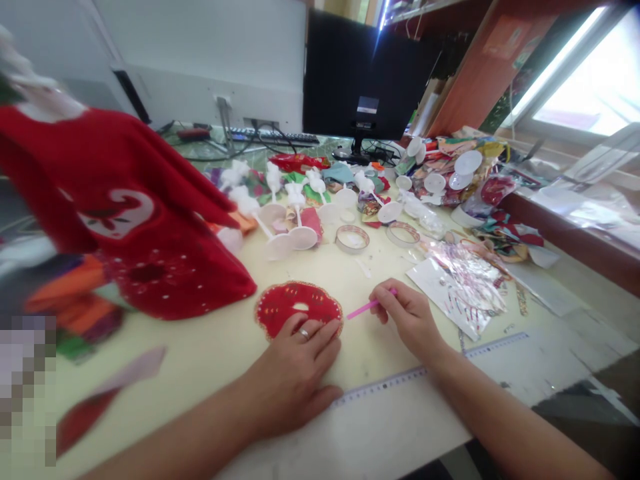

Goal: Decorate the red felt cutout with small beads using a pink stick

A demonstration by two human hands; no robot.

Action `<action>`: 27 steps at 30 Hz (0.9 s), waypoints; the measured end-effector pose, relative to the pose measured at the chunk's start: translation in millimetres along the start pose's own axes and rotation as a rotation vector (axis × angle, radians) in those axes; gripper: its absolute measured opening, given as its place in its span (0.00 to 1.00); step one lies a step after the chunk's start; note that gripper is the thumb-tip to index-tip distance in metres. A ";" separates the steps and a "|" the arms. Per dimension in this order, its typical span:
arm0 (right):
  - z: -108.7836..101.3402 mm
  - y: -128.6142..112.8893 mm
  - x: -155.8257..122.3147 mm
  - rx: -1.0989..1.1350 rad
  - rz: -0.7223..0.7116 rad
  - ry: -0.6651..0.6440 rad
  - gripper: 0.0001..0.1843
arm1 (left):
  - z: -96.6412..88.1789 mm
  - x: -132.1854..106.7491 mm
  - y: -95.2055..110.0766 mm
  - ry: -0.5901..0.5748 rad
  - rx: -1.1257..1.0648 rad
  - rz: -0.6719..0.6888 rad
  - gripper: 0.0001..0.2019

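Red trimmed cloth (280, 303) on worktop (210, 350), wider L–R than deep; L hand (297, 370), nearer it, flat over its near edge, thumb spread. R hand (407, 320) fingers pinch pink stick (361, 309), slanting near-left, tip just R of cloth, apart.

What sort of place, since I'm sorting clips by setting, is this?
Probably a sewing or craft workroom: a red long-sleeved dress, fabric scraps and a ruler share the worktable.
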State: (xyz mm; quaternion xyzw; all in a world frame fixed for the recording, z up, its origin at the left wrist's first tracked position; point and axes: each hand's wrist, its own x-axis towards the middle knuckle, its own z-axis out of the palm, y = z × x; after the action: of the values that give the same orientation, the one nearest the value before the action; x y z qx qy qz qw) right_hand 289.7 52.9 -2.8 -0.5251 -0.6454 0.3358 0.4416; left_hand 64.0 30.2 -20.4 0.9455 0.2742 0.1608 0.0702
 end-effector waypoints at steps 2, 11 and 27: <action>0.1 0.1 -0.7 -0.021 -0.014 0.000 0.14 | -0.2 0.5 0.5 -0.006 0.003 -0.002 0.23; -1.7 -6.2 -9.4 -0.284 -0.422 -0.080 0.08 | 0.0 2.7 4.6 -0.072 0.068 -0.027 0.26; 1.2 -9.6 -14.7 -0.458 -0.832 -0.091 0.06 | -1.1 4.3 8.2 -0.097 0.091 -0.038 0.28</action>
State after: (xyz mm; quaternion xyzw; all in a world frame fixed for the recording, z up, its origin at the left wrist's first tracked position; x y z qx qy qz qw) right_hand 285.7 36.4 2.2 -0.2909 -0.8768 0.0021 0.3828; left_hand 71.2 25.7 -16.4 0.9490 0.2955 0.1007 0.0432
